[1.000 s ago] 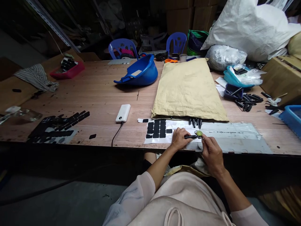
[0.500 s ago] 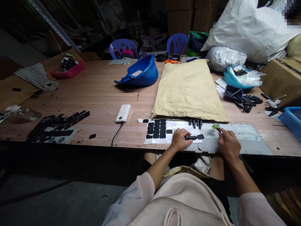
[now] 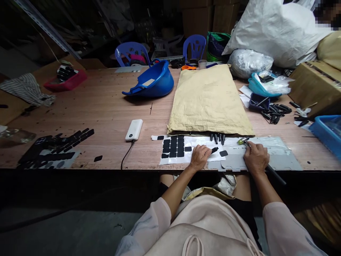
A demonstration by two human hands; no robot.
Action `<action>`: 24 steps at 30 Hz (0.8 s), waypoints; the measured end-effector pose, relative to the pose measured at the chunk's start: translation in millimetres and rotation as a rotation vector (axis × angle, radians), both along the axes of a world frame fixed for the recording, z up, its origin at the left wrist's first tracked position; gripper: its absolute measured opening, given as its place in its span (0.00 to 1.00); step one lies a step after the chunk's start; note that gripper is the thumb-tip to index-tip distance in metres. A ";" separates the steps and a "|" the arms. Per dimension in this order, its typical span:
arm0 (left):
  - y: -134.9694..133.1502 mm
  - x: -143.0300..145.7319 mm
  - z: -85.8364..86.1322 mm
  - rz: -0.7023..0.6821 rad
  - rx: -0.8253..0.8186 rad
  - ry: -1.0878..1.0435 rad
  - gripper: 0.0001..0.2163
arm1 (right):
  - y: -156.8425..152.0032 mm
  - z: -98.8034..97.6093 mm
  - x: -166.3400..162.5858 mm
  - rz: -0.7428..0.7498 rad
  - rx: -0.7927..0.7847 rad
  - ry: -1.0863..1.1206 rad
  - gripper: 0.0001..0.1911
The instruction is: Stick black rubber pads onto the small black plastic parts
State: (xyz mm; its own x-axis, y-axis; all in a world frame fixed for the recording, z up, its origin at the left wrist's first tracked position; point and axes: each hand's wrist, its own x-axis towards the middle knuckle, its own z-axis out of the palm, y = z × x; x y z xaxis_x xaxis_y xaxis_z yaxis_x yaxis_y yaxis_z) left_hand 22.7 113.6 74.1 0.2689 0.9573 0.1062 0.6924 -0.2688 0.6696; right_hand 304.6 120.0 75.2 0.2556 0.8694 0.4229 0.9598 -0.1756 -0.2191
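My left hand (image 3: 199, 156) rests on the white sheet (image 3: 191, 160), its thumb and fingers closed on a small black tube-like part (image 3: 214, 150). To the right of that part lies a loose black rounded pad (image 3: 223, 153). More black rounded pads (image 3: 173, 145) stand in rows left of the hand. My right hand (image 3: 256, 158) grips a hammer (image 3: 276, 175); its greenish-yellow head is just above the grey board (image 3: 285, 161), and the dark handle slants toward the lower right. Several black tube-like parts (image 3: 218, 138) lie between the hands, against the paper sack (image 3: 207, 103).
A white power bank (image 3: 134, 130) with a cable lies to the left. Behind it sits a blue basin (image 3: 160, 81). Black parts (image 3: 277, 110) are heaped at the right, near a teal basin (image 3: 266, 89) and a blue tub (image 3: 327, 133). Farther left are black strips (image 3: 80, 137).
The hammer in my right hand has turned, so its handle now shows below the hand. The black part in my left hand has tilted upward and left the loose pad. The view has shifted slightly.
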 end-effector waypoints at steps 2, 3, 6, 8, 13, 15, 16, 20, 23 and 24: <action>0.8 -0.4 0.0 0.000 0.004 0.001 0.15 | 0.0 0.8 -0.1 -0.011 -0.002 -0.003 0.18; 1.8 -0.2 0.3 0.002 0.005 0.001 0.15 | 0.1 1.1 -0.3 -0.014 -0.003 -0.002 0.18; 4.7 0.7 2.3 0.014 0.007 -0.008 0.15 | 0.4 2.1 -1.8 -0.015 -0.003 0.008 0.17; 0.5 0.6 3.9 0.028 0.026 -0.052 0.15 | 0.4 2.9 -2.9 -0.014 -0.005 0.009 0.17; -55.3 -11.0 -8.7 -0.069 0.095 -0.296 0.17 | 0.0 3.8 -4.4 -0.022 -0.012 -0.007 0.17; -84.8 -19.1 -23.2 -0.240 0.070 -0.312 0.17 | -0.1 3.7 -4.4 -0.022 -0.017 -0.014 0.17; -96.4 -22.7 -31.2 -0.326 0.041 -0.274 0.16 | -0.1 3.6 -4.3 -0.021 -0.018 -0.017 0.17; -110.0 -28.8 -58.0 -0.213 -0.266 0.068 0.15 | 0.0 3.2 -3.8 -0.020 -0.015 -0.036 0.16; -99.4 -26.0 -65.6 -0.076 -0.532 0.354 0.13 | 0.1 3.1 -3.5 -0.029 -0.010 -0.048 0.16; -96.9 -24.5 -65.1 -0.068 -0.572 0.397 0.13 | 0.1 3.0 -3.4 -0.030 -0.007 -0.051 0.16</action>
State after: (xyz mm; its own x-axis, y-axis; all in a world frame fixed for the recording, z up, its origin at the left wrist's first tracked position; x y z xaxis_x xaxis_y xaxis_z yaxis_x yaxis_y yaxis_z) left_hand -1.7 16.8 9.0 0.2443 0.8134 -0.5280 0.9082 -0.0011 0.4186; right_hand 301.3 120.0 78.2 0.2596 0.8648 0.4298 0.9640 -0.2056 -0.1686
